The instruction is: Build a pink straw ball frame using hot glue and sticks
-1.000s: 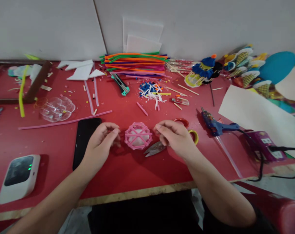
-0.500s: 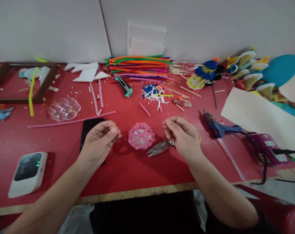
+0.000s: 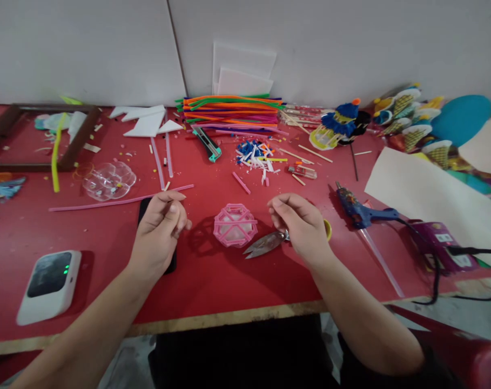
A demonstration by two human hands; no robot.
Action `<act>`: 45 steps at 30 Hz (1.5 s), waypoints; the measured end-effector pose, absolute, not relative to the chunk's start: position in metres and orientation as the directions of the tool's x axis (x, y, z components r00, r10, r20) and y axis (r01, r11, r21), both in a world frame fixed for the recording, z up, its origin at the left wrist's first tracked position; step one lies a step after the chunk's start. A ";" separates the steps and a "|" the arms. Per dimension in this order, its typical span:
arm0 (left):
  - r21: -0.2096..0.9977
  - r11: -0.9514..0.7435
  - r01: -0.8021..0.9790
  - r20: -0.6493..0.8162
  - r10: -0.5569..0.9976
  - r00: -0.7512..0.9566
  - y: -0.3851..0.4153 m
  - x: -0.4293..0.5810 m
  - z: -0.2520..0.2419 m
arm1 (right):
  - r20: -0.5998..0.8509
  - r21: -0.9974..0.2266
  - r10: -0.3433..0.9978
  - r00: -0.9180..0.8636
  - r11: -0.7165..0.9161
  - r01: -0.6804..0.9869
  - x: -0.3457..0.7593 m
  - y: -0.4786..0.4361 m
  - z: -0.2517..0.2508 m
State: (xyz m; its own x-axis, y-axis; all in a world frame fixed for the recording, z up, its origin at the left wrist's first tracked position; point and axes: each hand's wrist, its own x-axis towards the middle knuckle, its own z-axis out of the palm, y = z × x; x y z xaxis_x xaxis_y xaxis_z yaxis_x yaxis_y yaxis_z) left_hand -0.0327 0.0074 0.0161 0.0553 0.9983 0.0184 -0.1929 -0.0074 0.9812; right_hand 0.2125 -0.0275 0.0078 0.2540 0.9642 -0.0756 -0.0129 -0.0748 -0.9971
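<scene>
A pink straw lattice dome (image 3: 234,225) sits on the red table (image 3: 213,281) between my hands, and neither hand touches it. My left hand (image 3: 160,229) hovers to its left over a black phone (image 3: 145,206), thumb pressed on curled fingertips in a pinch. My right hand (image 3: 300,224) is to the dome's right, fingers curled and pinched together. Metal snips (image 3: 264,244) lie pointing left, their handle end hidden under that hand. Whether either pinch holds anything is too small to tell.
A blue glue gun (image 3: 362,213) with its cord lies right of my right hand, beside a purple box (image 3: 443,243) and white paper (image 3: 423,194). Behind are straw offcuts (image 3: 255,154), a utility knife (image 3: 207,143), stacked coloured straws (image 3: 233,108), a clear tray (image 3: 109,181) and a long pink straw (image 3: 119,200). A white device (image 3: 48,286) sits front left.
My left hand has drawn back to the left, away from the pink dome, and now sits over the phone. My right hand stays by the snips. The dome has not moved.
</scene>
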 end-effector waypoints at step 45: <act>0.931 0.104 0.350 -0.205 0.942 0.266 -0.002 -0.022 0.016 | -0.195 -0.970 0.979 -0.066 -0.183 0.158 0.209 -0.030 0.006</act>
State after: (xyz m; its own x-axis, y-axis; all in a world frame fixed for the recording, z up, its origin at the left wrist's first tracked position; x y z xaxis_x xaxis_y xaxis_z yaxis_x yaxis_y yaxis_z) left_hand -0.0221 -0.0023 0.0157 0.2659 0.9418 -0.2055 0.3503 0.1042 0.9308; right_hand 0.2093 -0.0305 0.0061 -0.0658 0.9786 -0.1948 0.1575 -0.1826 -0.9705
